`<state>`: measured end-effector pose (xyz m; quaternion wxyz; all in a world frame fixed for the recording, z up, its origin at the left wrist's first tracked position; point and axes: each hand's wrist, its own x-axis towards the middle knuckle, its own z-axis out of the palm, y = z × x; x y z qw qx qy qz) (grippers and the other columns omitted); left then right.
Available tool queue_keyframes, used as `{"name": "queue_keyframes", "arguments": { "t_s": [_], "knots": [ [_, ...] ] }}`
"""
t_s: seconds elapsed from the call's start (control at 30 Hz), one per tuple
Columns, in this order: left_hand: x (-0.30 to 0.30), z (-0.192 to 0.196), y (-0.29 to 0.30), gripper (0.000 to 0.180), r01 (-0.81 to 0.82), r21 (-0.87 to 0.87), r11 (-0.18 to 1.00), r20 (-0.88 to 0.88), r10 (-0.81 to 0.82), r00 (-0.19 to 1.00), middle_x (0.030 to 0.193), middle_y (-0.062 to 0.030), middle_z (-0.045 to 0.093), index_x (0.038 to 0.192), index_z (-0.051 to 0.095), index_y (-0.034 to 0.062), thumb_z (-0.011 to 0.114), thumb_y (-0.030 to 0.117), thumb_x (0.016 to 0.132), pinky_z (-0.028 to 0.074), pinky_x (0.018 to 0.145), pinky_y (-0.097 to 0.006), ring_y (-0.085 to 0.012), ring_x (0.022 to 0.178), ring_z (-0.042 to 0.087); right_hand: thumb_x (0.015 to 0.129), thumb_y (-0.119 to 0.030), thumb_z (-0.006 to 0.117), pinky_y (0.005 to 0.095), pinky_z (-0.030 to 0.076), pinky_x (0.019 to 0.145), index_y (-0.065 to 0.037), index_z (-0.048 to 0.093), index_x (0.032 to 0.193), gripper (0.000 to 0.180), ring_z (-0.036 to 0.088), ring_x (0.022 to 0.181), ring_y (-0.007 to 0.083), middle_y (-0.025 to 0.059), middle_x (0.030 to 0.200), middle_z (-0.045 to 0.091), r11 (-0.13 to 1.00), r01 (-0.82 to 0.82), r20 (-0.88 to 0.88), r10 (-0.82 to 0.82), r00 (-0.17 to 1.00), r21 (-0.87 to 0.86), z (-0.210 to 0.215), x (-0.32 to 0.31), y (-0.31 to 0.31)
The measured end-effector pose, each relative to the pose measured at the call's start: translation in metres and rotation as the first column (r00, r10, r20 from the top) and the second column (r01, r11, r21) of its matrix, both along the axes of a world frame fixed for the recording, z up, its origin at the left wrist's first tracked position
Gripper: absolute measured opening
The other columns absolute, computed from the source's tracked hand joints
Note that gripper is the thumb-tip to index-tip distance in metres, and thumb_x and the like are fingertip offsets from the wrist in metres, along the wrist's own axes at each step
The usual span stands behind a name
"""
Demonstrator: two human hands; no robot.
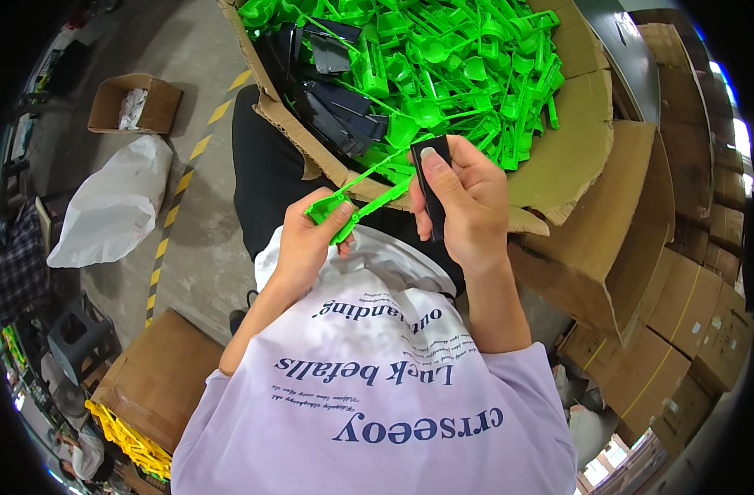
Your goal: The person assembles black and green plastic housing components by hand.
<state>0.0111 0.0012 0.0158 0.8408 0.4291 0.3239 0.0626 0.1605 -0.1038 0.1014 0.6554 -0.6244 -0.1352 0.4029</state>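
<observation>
At frame centre, just below the cardboard box (595, 107) rim, the left hand (311, 239) pinches a green plastic strip (364, 194) slanting up-right; the right hand (468, 202) grips a black piece (433, 177), upright.

Green strip (362, 200): glossy plastic. Black piece (433, 191): matt plastic. Box (575, 148): rough cardboard.

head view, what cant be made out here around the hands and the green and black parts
- Black part: the right hand wraps it, so its lower end and full shape are hidden.
- Green part: the left hand covers its near end.
- Cardboard box: the top edge of the picture cuts it off, and its bottom lies under the pile.
- Yellow parts: too small and bent near the rim.
</observation>
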Motion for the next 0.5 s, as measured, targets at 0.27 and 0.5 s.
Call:
{"name": "queue_keyframes", "arguments": {
  "t_s": [0.27, 0.5],
  "knots": [
    [-0.001, -0.002, 0.001, 0.019, 0.005, -0.006, 1.000, 0.009, -0.005, 1.000, 0.065, -0.0045, 0.055, 0.080, 0.054, 0.0021, 0.060, 0.017, 0.091, 0.044, 0.047, -0.025, -0.0119, 0.053, 0.055, 0.098, -0.045, 0.036, 0.0224, 0.035, 0.033, 0.000, 0.054, 0.084, 0.050, 0.046, 0.036, 0.0103, 0.0080, 0.055, 0.054, 0.998, -0.063, -0.009, 0.063, 0.998, -0.017, -0.004, 0.000, -0.001],
    [-0.003, -0.003, 0.001, 0.019, 0.008, -0.006, 1.000, 0.021, -0.008, 1.000, 0.065, -0.0049, 0.055, 0.081, 0.054, 0.0020, 0.058, 0.017, 0.092, 0.044, 0.047, -0.025, -0.0120, 0.053, 0.054, 0.098, -0.041, 0.034, 0.0209, 0.042, 0.047, 0.005, 0.060, 0.100, 0.052, 0.053, 0.056, 0.0089, 0.0074, 0.072, 0.060, 0.972, -0.211, -0.021, 0.214, 0.977, 0.103, -0.017, 0.015, -0.008]
  ]
}}
